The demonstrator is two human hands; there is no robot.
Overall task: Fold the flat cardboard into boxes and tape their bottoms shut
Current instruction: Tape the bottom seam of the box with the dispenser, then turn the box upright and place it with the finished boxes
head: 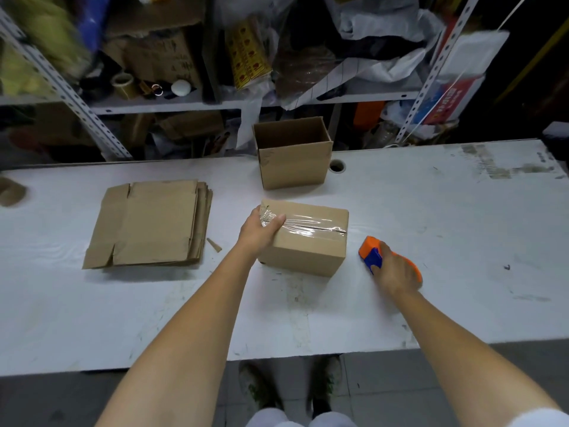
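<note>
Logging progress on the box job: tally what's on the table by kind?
Folded boxes: 2, the taped box under the left hand and the open box
Flat cardboard stack: 1, sheet count unclear
Tape dispenser: 1, in the right hand
Cardboard scrap: 1
Total: 5

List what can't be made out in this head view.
- Tape dispenser: the roll is hidden under the right hand.
- Taped box: left end covered by the left hand.
- Flat cardboard stack: sheet count unreadable.
- Shelf clutter: blurred.
</note>
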